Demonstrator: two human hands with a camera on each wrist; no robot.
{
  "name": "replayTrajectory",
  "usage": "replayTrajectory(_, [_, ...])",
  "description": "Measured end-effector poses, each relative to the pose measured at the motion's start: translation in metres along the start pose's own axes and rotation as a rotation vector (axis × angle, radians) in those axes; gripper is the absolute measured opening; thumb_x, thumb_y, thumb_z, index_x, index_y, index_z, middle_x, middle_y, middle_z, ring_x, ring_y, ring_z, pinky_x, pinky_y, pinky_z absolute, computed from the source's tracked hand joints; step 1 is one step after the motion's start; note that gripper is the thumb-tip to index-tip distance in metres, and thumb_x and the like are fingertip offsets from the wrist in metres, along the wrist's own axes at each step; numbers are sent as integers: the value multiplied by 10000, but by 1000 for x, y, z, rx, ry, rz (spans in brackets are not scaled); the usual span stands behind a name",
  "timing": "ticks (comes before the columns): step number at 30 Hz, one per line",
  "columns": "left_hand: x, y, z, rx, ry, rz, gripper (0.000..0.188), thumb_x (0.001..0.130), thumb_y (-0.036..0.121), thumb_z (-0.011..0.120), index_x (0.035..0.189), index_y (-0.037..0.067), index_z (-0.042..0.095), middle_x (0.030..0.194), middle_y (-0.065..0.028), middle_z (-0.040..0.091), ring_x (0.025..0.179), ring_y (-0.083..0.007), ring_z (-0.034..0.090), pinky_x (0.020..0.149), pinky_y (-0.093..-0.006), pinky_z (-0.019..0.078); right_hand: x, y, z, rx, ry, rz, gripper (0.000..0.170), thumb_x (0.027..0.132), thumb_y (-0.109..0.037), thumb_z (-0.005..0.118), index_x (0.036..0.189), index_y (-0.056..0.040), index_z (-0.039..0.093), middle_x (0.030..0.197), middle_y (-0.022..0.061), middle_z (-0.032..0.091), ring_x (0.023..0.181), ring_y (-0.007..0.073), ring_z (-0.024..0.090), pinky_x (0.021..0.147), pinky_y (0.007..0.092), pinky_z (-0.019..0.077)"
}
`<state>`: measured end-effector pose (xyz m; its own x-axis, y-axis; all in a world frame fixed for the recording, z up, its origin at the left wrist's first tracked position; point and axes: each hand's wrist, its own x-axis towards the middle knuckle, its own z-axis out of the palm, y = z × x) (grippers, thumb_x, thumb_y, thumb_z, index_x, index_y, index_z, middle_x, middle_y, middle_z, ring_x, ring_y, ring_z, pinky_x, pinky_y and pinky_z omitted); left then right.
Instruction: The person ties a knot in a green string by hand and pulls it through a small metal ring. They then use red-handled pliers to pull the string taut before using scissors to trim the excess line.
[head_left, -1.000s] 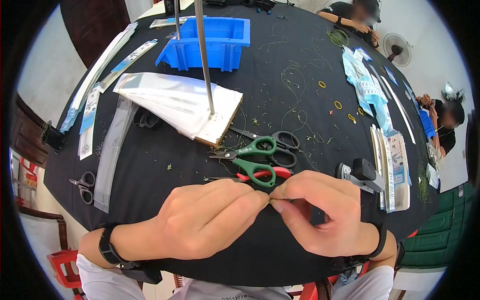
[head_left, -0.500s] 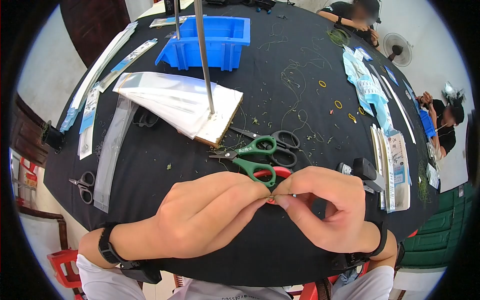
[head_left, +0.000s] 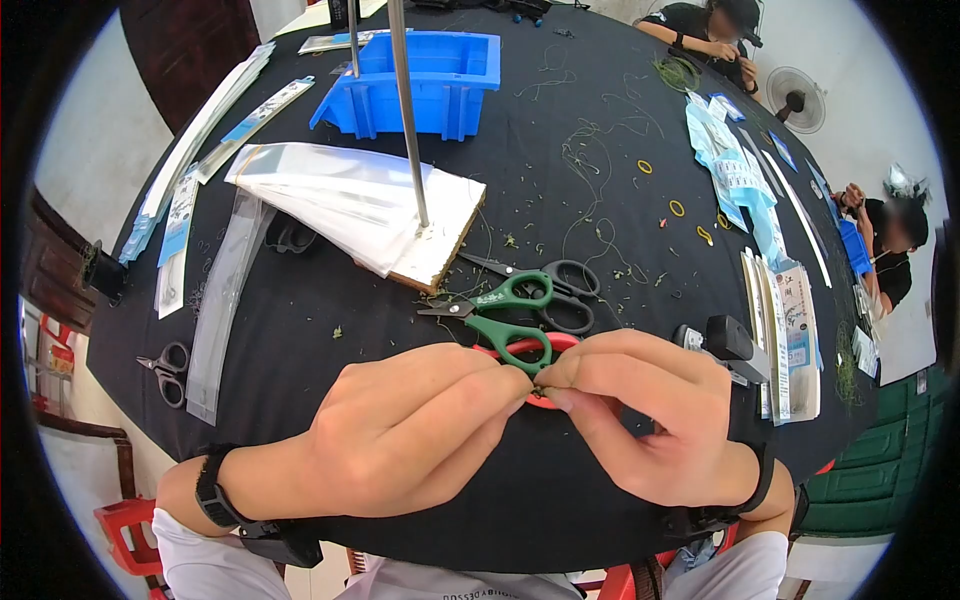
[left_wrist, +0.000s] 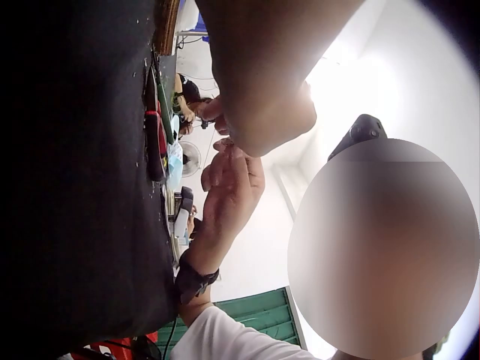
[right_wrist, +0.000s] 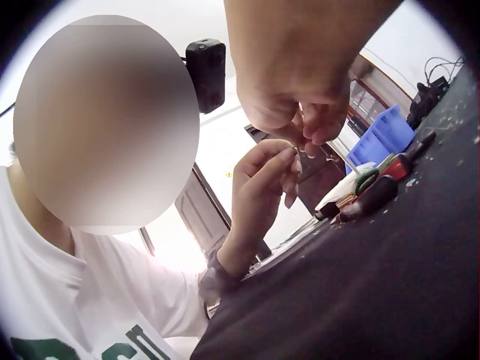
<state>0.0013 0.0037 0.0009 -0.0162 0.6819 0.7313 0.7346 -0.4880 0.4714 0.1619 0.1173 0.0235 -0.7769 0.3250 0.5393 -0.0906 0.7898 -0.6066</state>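
Held close together over the near part of the table, both hands work on a tiny, thin greenish-brown thread-like piece (head_left: 540, 391). My left hand (head_left: 415, 425) pinches it between thumb and fingertips, the other fingers curled. From the other side my right hand (head_left: 655, 415) also pinches it, with thumb and forefinger. Their fingertips nearly meet, hiding most of the piece. In the right wrist view both hands are raised above the cloth. Just beyond the fingertips lie green-handled scissors (head_left: 490, 328), black-handled scissors (head_left: 597, 283) and a red-handled tool (head_left: 565, 342), partly covered by the hands.
A white board (head_left: 455, 215) with a metal rod (head_left: 412, 130) and plastic sleeves (head_left: 320, 195) lies ahead, a blue bin (head_left: 420, 105) behind it. At right are a stapler (head_left: 735, 345) and printed packets (head_left: 795, 320). Small scissors (head_left: 170, 375) lie left. Loose threads and scraps dot the black cloth.
The hands have stayed together, with small shifts of the fingertips. The right thumb and forefinger have shifted slightly on the piece, and more of the red handle shows between the hands.
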Motion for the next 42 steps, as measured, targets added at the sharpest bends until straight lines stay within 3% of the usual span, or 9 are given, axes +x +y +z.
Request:
replayTrajectory(5, [2,2,-1,-6,-9,-35,201,692,-119,658,873,-36,628,734,-117,637,552,-182,596,475,-245,461,-1,3,3,-169,54,-168,195,691,6,709,876,12,646,801,92,626,630,190,631,512,260,512])
replayTrajectory(8, [1,3,-7,-12,-91,-38,274,681,-96,680,938,-62,592,760,-140,603,631,-256,619,557,-305,521,-1,4,4,-218,75,-227,204,680,13,702,877,22,650,812,106,626,631,205,631,528,263,524])
replayTrajectory(11, [0,2,-7,-16,-106,-34,259,683,-90,681,925,-55,594,768,-139,609,634,-254,620,551,-302,520,-1,4,3,-218,57,-228,205,673,17,698,871,25,648,822,117,626,631,209,631,545,265,535])
replayTrajectory(14, [1,4,-1,-24,-32,-51,219,661,-118,667,857,-25,638,716,-111,626,545,-185,593,471,-251,460,0,6,2,-190,31,-214,196,677,13,707,862,18,643,815,104,625,629,200,632,526,263,525])
replayTrajectory(20, [0,2,2,-43,-21,-1,227,645,-103,679,848,-11,640,708,-112,626,576,-223,620,512,-279,491,2,1,-6,60,-87,80,138,742,23,697,860,-5,630,793,81,622,556,144,586,470,238,462])
replayTrajectory(29, [1,3,-1,-76,-28,16,224,646,-101,677,844,-3,643,719,-109,644,596,-220,638,520,-279,503,3,9,-8,349,-200,326,148,788,23,664,929,-20,682,770,73,647,576,79,578,498,210,440])
replayTrajectory(42, [3,5,-4,-108,-35,-6,219,654,-101,675,844,-1,634,715,-103,651,593,-211,645,525,-278,511,2,8,-8,528,-215,448,167,829,35,616,980,-10,670,829,61,664,620,31,581,515,174,430])
